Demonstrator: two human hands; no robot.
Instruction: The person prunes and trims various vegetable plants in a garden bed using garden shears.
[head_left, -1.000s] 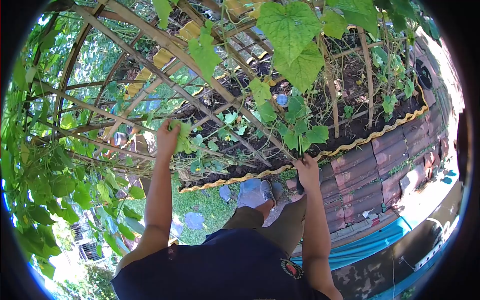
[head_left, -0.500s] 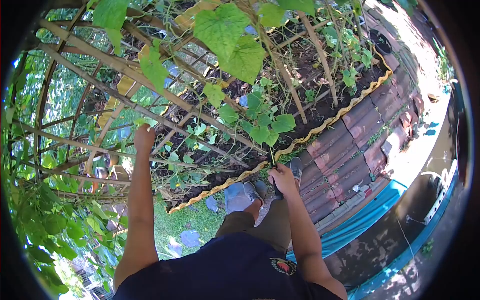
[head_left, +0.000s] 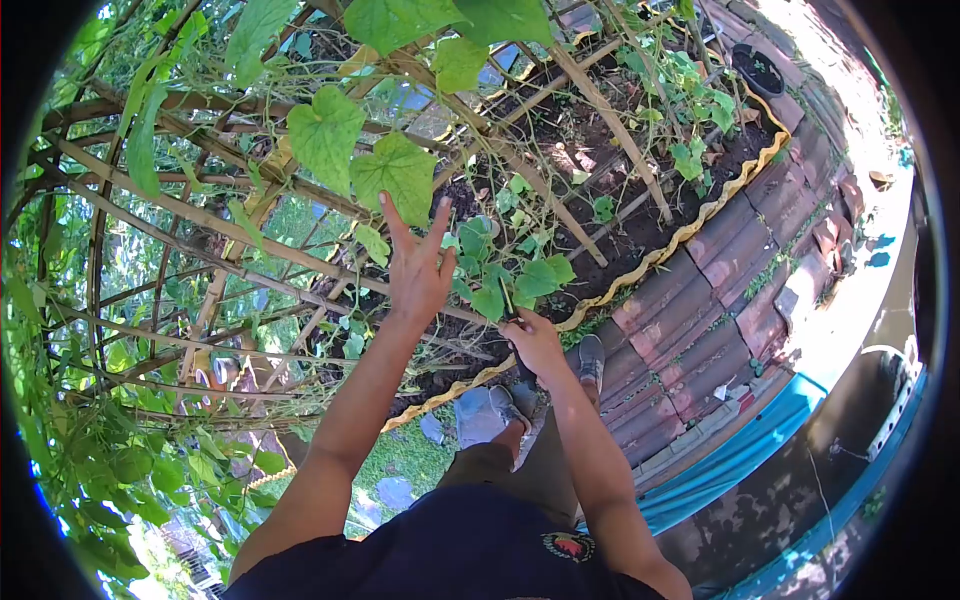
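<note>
Bamboo trellis arches over the whole scene, and cucumber-like vines climb its slats. Behind the trellis lies a dark soil bed rimmed by yellow scalloped edging. Clay tiles lie outside that edging, and a blue tarp lies farther from the trellis again.

A broad heart-shaped leaf hangs from the trellis. The left hand is raised just under it with fingers spread wide and palm empty, the fingertips close to or touching the leaf. A second ago this hand clutched a bunch of green leaves lower on the trellis. Those leaves are gone from it now, so that handful is finished with and the hand is free.

The right hand has risen from the edging to a low vine shoot at the foot of the trellis. It is clenched at the shoot's stem. Earlier it held a dark tool; now only a thin dark sliver shows above the fist, and I cannot tell what it is.
</note>
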